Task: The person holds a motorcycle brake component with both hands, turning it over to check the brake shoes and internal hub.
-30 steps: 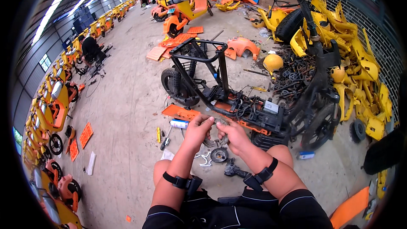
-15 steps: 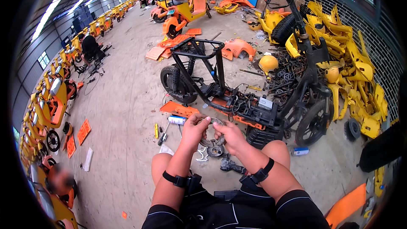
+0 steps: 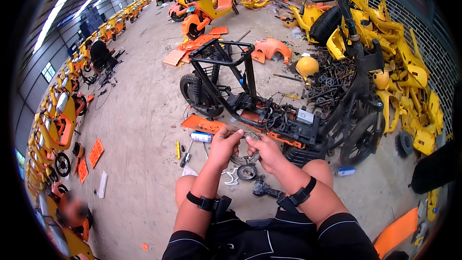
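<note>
My left hand (image 3: 224, 145) and my right hand (image 3: 263, 150) are closed on a dull metal ring (image 3: 241, 159), thumbs pointing toward each other. Just below it on the floor lie a round dark metal part (image 3: 247, 172), white thin pieces (image 3: 230, 177) and a black cordless power tool (image 3: 266, 190). A spray can (image 3: 201, 137), a screwdriver (image 3: 187, 157) and a yellow tool (image 3: 178, 149) lie left of my hands. Beyond them stands a stripped black scooter frame (image 3: 243, 91) with orange panels (image 3: 202, 123) beside and under it.
Yellow body panels (image 3: 409, 82) and dark metal parts (image 3: 332, 82) are piled right. A blue-white can (image 3: 344, 171) lies by my right knee. Yellow-orange scooters (image 3: 62, 120) line the left side. Another person (image 3: 100, 58) crouches there; orange plates (image 3: 96, 150) lie on the floor.
My hands stay on the ring with only slight shifts of fingers and position. The whole view moves slightly as my head moves. Nothing is let go.
</note>
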`<state>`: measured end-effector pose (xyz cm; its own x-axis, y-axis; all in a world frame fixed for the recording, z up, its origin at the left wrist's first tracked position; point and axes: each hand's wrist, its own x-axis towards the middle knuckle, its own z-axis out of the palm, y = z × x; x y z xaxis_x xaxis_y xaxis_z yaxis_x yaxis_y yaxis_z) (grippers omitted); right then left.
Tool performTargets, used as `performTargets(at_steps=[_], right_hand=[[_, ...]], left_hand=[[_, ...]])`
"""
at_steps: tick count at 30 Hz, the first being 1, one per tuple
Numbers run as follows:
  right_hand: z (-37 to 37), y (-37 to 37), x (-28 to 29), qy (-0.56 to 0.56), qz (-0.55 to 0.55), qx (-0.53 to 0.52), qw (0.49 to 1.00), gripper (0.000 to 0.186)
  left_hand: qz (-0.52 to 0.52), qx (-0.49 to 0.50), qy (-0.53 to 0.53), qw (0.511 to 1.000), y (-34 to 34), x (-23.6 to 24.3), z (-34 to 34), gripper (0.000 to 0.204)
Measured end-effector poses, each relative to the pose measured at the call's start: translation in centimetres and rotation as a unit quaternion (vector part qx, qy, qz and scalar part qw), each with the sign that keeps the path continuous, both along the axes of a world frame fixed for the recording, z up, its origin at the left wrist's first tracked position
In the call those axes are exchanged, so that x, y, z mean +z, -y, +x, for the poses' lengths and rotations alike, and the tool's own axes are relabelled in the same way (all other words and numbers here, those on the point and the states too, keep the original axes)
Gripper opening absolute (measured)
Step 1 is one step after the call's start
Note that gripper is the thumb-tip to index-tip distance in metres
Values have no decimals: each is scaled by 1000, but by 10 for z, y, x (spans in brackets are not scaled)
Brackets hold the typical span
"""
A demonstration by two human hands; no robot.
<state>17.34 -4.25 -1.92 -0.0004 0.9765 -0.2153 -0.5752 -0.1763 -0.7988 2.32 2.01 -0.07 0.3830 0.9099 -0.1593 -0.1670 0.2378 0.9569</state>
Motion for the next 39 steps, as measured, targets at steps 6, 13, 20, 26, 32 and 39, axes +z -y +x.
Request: performTargets(at_steps=[6,13,20,26,32,39], right_hand=[[5,-20,-1,26,4,13,1000,21],[6,-24,-7,39,16,32,999,21],[-16,2,8,3,9,30,1000,20],[-28,24,8,2,18,40,999,21],[-35,34,9,7,20,30,999,22],[-28,12,2,7,15,19,1000,21]], left_hand=[[1,6,-6,1000,-18,-3,2,19],[-2,22,-5,1000,-11,-4,1,24],[22,32,6,999,14,-3,-19,25],[30,48,21,998,38,2,-32,23],[39,40,15,998,46,4,-39,22],[21,53,2,998,27,1,-30,27]])
